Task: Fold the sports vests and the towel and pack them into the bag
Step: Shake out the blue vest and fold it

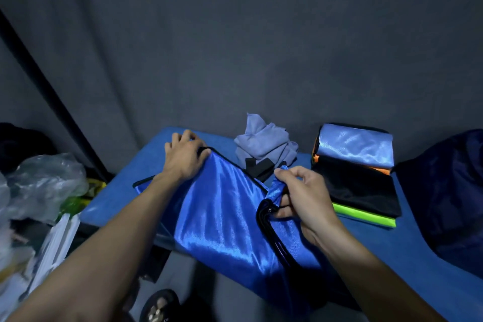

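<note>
A shiny blue sports vest (222, 217) with black trim is spread across the near left of the blue table (392, 251). My left hand (184, 155) grips its far top corner. My right hand (300, 196) pinches the vest's bunched strap and black edging near the middle. A crumpled grey-blue towel (264, 142) lies at the back centre. To the right sits a stack of folded vests (358, 172): light blue on top, then black, orange and lime green. A dark navy bag (449, 196) rests at the far right edge.
Clear plastic bags (39, 185) and white papers pile up left of the table. A dark pole (49, 91) leans along the left. A grey curtain fills the background. A sandalled foot (159, 306) shows on the floor below.
</note>
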Action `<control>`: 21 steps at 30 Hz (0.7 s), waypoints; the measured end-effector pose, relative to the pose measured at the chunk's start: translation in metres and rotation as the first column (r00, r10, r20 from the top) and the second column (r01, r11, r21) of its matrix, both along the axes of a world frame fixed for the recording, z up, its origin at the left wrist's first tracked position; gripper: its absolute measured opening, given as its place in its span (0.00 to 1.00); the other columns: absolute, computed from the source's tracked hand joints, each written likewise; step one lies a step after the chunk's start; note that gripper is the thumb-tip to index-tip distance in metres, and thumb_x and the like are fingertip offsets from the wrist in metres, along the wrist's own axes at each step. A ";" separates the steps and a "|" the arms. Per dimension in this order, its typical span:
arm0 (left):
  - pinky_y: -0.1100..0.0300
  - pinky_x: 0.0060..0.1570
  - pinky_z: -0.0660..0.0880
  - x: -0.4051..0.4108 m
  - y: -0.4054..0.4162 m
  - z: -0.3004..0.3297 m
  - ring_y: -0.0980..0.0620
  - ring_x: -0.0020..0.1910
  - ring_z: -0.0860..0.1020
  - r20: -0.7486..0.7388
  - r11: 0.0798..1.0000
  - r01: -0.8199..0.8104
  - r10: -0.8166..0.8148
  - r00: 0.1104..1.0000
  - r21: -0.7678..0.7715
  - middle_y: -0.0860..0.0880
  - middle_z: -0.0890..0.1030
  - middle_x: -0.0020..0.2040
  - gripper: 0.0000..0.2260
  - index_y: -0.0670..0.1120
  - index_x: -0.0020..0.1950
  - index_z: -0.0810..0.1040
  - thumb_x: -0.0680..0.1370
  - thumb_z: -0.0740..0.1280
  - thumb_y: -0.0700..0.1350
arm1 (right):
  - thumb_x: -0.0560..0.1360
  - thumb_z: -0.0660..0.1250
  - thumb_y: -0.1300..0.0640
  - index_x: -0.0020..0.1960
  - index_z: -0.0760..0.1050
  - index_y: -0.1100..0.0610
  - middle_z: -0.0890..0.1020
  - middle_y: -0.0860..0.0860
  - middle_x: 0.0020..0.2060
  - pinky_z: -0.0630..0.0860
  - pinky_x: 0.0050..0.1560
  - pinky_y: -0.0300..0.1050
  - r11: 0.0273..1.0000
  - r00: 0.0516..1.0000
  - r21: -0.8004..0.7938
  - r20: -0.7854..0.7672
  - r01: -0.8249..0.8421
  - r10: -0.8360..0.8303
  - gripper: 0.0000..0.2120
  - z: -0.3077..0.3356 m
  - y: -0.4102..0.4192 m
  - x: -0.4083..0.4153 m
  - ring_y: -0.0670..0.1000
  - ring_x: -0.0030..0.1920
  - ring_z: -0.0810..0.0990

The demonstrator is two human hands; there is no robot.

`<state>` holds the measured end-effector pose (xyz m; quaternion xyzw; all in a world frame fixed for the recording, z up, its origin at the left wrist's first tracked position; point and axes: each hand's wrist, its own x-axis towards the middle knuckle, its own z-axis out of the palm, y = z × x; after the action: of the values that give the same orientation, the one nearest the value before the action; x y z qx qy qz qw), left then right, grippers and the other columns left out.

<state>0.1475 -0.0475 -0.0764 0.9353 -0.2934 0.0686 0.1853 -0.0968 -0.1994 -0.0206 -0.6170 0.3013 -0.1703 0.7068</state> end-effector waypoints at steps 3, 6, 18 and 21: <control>0.47 0.62 0.63 0.007 -0.006 0.004 0.43 0.64 0.65 -0.052 0.996 -0.060 0.064 0.997 0.071 0.49 0.71 0.63 0.09 0.54 0.55 0.80 0.79 0.67 0.56 | 0.80 0.69 0.57 0.47 0.73 0.60 0.77 0.62 0.32 0.78 0.24 0.46 1.000 1.000 0.004 -0.003 -0.002 0.002 0.08 0.000 -0.003 0.003 0.56 0.25 0.77; 0.48 0.61 0.64 0.007 -0.013 0.007 0.44 0.63 0.66 -0.123 0.999 -0.034 0.037 0.992 0.023 0.50 0.71 0.61 0.08 0.56 0.55 0.79 0.76 0.69 0.51 | 0.80 0.70 0.56 0.47 0.73 0.60 0.75 0.62 0.33 0.76 0.22 0.44 1.000 1.000 0.007 -0.003 0.000 0.000 0.09 -0.001 -0.006 0.003 0.58 0.28 0.76; 0.47 0.51 0.75 -0.004 0.029 -0.014 0.44 0.53 0.74 -0.001 0.991 0.042 -0.043 0.999 -0.126 0.49 0.76 0.51 0.06 0.50 0.55 0.79 0.81 0.64 0.46 | 0.79 0.70 0.58 0.46 0.73 0.61 0.64 0.56 0.31 0.69 0.18 0.41 0.994 0.994 -0.068 0.059 0.091 -0.087 0.08 0.014 -0.005 -0.008 0.50 0.22 0.63; 0.46 0.56 0.69 -0.004 0.043 -0.016 0.43 0.56 0.72 -0.045 0.995 -0.086 0.084 0.995 -0.055 0.49 0.74 0.54 0.10 0.50 0.57 0.76 0.81 0.64 0.54 | 0.79 0.69 0.60 0.46 0.73 0.62 0.65 0.56 0.30 0.69 0.18 0.40 0.990 0.992 -0.095 0.084 0.105 -0.097 0.08 0.024 0.000 -0.006 0.50 0.22 0.63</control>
<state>0.1432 -0.0048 -0.0920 0.9426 -0.2473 0.0646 0.2149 -0.1033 -0.1998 0.0029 -0.6278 0.2950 -0.2450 0.6773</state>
